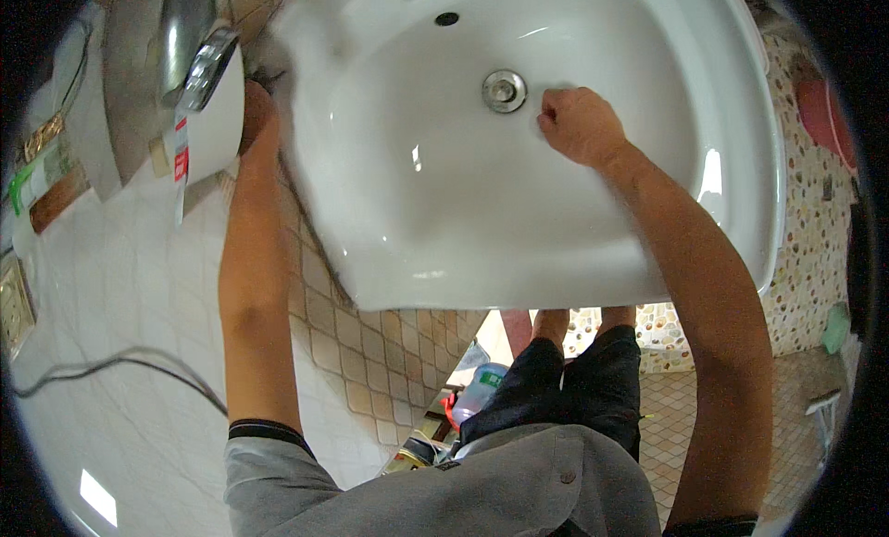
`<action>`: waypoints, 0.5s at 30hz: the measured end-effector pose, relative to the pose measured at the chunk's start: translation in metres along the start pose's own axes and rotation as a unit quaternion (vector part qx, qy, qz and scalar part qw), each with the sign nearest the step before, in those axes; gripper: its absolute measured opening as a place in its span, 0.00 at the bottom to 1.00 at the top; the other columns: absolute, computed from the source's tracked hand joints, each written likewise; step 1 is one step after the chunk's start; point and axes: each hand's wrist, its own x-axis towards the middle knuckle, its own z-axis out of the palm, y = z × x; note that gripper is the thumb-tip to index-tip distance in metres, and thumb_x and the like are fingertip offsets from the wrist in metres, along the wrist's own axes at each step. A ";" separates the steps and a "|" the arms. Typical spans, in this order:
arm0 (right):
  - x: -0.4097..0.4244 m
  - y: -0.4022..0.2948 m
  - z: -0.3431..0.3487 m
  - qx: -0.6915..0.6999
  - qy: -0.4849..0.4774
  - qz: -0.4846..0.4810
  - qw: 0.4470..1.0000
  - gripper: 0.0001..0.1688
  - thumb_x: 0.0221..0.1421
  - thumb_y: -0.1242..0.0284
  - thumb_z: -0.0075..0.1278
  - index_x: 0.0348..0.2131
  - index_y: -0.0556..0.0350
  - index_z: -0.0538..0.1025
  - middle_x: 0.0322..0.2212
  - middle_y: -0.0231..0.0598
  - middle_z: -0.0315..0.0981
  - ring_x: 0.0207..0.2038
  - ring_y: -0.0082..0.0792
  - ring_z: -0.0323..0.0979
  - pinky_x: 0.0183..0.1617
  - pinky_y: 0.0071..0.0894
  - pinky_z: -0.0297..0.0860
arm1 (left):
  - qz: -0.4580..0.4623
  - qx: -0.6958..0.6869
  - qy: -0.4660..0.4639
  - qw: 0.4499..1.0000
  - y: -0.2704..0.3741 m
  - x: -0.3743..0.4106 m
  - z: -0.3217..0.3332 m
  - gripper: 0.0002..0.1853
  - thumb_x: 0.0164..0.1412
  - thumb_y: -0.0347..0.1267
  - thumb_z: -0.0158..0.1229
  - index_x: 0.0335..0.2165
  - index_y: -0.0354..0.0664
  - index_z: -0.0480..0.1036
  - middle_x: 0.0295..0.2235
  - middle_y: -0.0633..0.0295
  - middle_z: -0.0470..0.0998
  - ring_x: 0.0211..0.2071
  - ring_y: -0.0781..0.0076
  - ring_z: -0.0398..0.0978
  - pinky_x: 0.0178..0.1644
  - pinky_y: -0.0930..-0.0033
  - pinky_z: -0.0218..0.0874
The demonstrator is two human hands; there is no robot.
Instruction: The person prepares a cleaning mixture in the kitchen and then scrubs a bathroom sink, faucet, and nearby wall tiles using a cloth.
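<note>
A white ceramic washbasin (458, 210) fills the upper middle of the head view, with a round metal drain stopper (505, 91) in its bowl. Just right of the stopper is my right hand (582, 126), its fingers curled in over the bowl; whether something small lies inside them cannot be seen. My left hand (258, 113) is at the upper left beside the basin's edge, mostly hidden behind a white object (215, 117) with a shiny metallic end and a red-and-white strip. What the left fingers touch does not show.
A metallic cylinder (182, 44) stands at the upper left. A green-edged packet (42, 179) and a wall socket (14, 304) are further left, above a dark cable (125, 360). A large plastic bottle (479, 394) is below the basin. A red basin (823, 120) is at the right.
</note>
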 end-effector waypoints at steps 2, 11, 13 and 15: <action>-0.004 -0.004 -0.002 0.017 -0.018 0.009 1.000 0.12 0.54 0.68 0.47 0.30 0.58 0.76 0.32 0.48 0.76 0.39 0.49 0.74 0.46 0.49 0.72 | -0.028 -0.022 -0.073 0.997 0.012 0.026 -0.001 0.15 0.64 0.30 0.48 0.41 0.30 0.76 0.37 0.42 0.79 0.35 0.47 0.79 0.36 0.53 0.72; -0.007 -0.001 -0.008 0.002 -0.034 0.014 0.999 0.12 0.54 0.69 0.46 0.30 0.59 0.76 0.32 0.48 0.76 0.40 0.48 0.75 0.48 0.47 0.71 | 0.042 0.023 -0.068 0.997 0.016 0.011 0.009 0.13 0.59 0.31 0.55 0.38 0.32 0.76 0.31 0.44 0.79 0.30 0.51 0.79 0.33 0.52 0.71; -0.006 -0.002 -0.007 0.003 -0.031 0.011 0.999 0.11 0.54 0.69 0.46 0.30 0.58 0.77 0.32 0.48 0.76 0.40 0.48 0.75 0.48 0.47 0.71 | 0.071 0.017 -0.010 0.997 0.014 0.014 0.017 0.13 0.59 0.32 0.54 0.38 0.32 0.75 0.31 0.45 0.79 0.29 0.51 0.78 0.33 0.52 0.71; -0.006 0.000 -0.006 -0.007 -0.022 0.007 1.000 0.11 0.54 0.69 0.46 0.30 0.58 0.77 0.32 0.49 0.76 0.40 0.49 0.75 0.48 0.47 0.71 | 0.125 -0.014 0.073 0.989 0.011 0.013 0.022 0.13 0.60 0.32 0.53 0.39 0.32 0.75 0.31 0.45 0.79 0.29 0.51 0.78 0.34 0.53 0.71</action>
